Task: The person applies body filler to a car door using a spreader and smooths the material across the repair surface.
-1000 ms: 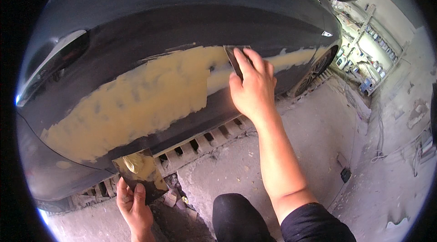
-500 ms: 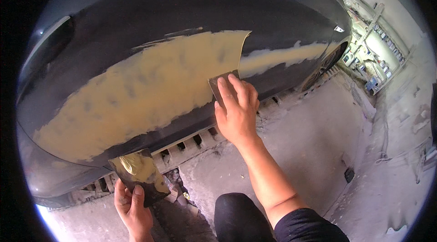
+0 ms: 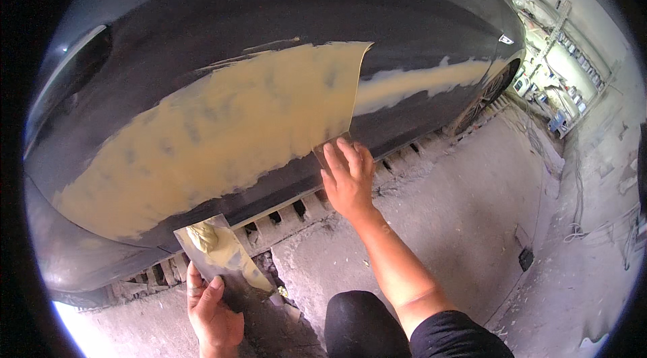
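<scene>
We seem to be partway through spreading body filler [image 3: 236, 122] on the car door [image 3: 202, 28], where the tan patch lies across the lower part, above the bottom edge; our right hand [image 3: 350, 184] grips a thin dark spreader [image 3: 323, 154] at the patch's lower front corner. Our left hand [image 3: 214, 314] pinches a flat mixing plate [image 3: 219, 267] by its near edge (a lump of filler [image 3: 204, 237] sits toward the far one). We judge that the next move calls for light, even pressure along the patch's ridged front edge.
</scene>
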Demonstrator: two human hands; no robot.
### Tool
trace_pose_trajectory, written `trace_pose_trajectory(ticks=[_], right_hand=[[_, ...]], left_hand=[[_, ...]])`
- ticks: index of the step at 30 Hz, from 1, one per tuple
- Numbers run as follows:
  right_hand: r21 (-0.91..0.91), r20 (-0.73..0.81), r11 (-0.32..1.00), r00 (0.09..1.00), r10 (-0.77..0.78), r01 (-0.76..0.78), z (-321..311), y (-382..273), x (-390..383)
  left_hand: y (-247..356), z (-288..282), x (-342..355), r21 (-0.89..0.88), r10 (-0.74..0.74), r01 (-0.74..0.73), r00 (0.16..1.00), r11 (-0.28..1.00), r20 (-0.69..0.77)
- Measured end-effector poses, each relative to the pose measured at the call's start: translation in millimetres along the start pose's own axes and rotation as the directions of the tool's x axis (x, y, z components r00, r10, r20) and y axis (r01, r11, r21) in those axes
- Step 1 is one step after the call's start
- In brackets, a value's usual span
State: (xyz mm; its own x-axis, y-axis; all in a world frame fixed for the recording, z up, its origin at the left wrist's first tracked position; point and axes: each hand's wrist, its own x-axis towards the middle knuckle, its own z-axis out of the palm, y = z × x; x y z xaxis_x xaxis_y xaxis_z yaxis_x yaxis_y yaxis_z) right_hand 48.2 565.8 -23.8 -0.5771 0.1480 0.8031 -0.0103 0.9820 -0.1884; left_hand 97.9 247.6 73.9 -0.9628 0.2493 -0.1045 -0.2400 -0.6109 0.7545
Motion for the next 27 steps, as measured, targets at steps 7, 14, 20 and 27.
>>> trace_pose_trajectory(ticks=[7,14,20,27], right_hand=[[0.435,0.144,0.895,0.989,0.036,-0.096,-59,-57,-17],[0.892,0.280,0.438,0.899,-0.337,-0.114,-83,-102,-52],[0.097,-0.012,0.995,1.000,0.006,-0.005,-89,-43,48],[-0.120,-0.043,0.988,0.995,0.091,-0.096,-98,-40,158]], left_hand=[[-13,9,-4,-0.026,-0.138,0.137,0.989,0.990,-0.060],[-9,7,-11,-0.100,-0.076,0.080,0.996,0.992,0.043],[6,9,-10,0.026,-0.008,0.007,1.000,1.000,0.003],[6,5,-10,0.030,-0.019,0.019,1.000,0.999,-0.011]])
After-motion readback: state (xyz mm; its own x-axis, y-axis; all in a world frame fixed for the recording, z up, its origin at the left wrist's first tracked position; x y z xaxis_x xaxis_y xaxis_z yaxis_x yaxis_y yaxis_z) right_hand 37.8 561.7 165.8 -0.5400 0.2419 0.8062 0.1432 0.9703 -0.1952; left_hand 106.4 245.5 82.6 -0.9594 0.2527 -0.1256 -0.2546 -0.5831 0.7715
